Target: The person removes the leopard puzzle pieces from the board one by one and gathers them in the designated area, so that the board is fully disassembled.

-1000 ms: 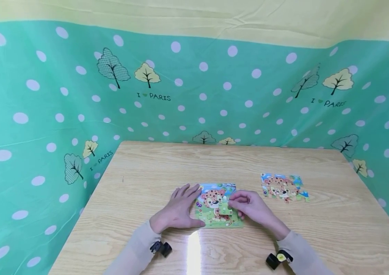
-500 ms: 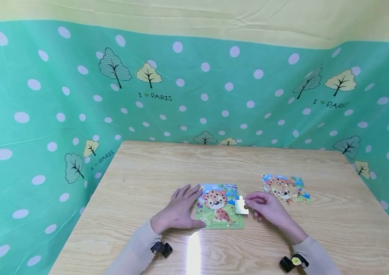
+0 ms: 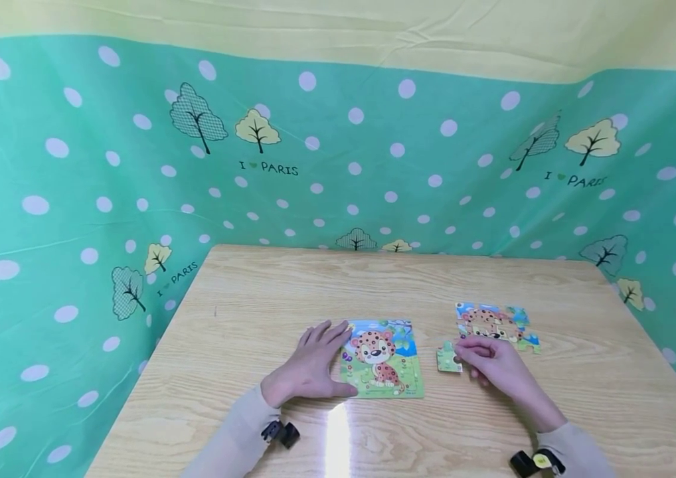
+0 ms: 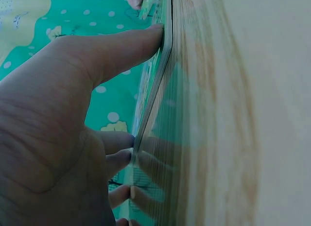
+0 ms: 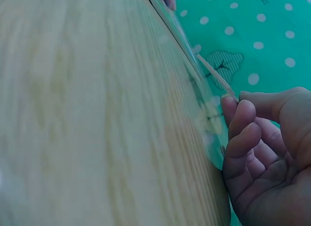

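Observation:
A jigsaw board (image 3: 379, 372) with a spotted leopard cub picture lies flat near the middle of the table. My left hand (image 3: 312, 364) rests along its left side, fingers spread. In the left wrist view the thumb (image 4: 131, 43) touches the board's edge. To the right of the board, my right hand (image 3: 496, 362) pinches a green puzzle piece (image 3: 448, 359) between thumb and fingertips. The right wrist view shows this thin piece (image 5: 216, 75) edge-on and tilted. Just behind the right hand lies a partly joined leopard puzzle (image 3: 493, 318), its lower part hidden by that hand.
The pale wooden table (image 3: 290, 285) reflects a bright strip of light in front of the board. A green dotted curtain (image 3: 374, 179) hangs behind and along both sides of the table. Each wrist carries a small black camera.
My right hand has carried the green piece rightward, from over the board to beside it, and turned it on the way. My left hand has stayed at the board's left side.

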Demonstrator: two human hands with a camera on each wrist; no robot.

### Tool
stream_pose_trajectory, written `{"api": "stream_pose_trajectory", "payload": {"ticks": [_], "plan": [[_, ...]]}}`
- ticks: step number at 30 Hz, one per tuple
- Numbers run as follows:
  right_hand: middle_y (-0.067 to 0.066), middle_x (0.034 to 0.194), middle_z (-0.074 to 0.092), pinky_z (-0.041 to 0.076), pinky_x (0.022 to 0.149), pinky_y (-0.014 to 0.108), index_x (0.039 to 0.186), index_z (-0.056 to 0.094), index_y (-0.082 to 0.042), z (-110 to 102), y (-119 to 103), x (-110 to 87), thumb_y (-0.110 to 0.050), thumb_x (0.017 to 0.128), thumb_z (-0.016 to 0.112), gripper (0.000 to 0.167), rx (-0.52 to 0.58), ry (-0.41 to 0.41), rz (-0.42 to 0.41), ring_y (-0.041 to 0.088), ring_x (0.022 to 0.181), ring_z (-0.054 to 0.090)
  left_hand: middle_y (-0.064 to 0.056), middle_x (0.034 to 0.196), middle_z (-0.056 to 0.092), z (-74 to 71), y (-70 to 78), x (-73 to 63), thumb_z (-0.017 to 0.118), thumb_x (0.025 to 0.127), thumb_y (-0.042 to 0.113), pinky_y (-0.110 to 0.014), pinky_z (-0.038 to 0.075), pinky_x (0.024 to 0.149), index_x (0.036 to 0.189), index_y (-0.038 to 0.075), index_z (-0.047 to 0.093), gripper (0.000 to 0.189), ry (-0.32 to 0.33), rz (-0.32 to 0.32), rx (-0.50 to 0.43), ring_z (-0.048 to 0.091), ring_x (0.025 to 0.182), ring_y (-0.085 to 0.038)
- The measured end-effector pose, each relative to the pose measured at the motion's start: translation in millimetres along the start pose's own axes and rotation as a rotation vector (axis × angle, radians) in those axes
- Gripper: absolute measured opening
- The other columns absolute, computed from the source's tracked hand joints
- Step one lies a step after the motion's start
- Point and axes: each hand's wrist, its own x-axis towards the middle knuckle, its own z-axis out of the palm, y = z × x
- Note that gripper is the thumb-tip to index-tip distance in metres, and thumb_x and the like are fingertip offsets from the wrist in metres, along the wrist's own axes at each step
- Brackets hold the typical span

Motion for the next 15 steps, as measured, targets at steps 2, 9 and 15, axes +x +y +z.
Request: {"api": "stream_pose_trajectory", "payload": {"ticks": [2,9,15], "plan": [[0.005,0.098,0.081,0.05,0.049,0.024,0.133,0.068,0.003,-5,4,-0.5,-0.03,0.104,0.072,0.044,-0.004,0.007,0.008,0.008,0.058,0.058,-0.006,0.179,0.024,0.2,0.0,0.4,0.081,0.082,0.064,-0.068,0.011,0.132,0.169,0.012,0.032,0.112,-0.001,0.0,0.001,0.014,0.165,-0.043],[0.004,0.095,0.08,0.05,0.049,0.025,0.135,0.067,0.003,-16,9,-4.1,-0.033,0.103,0.072,0.048,-0.027,0.019,0.029,0.008,0.058,0.058,-0.006,0.179,0.024,-0.6,0.4,0.7,0.081,0.082,0.064,-0.069,0.011,0.132,0.169,0.012,0.032,0.112,-0.003,0.001,-0.002,0.014,0.165,-0.043],[0.001,0.091,0.08,0.05,0.048,0.026,0.133,0.068,0.002,-25,13,-7.9,-0.033,0.102,0.073,0.046,-0.067,0.034,0.041,0.009,0.058,0.059,-0.007,0.178,0.025,-0.7,1.0,-0.1,0.082,0.082,0.062,-0.068,0.012,0.132,0.168,0.011,0.033,0.111,0.004,0.005,0.0,0.015,0.165,-0.043]]}}
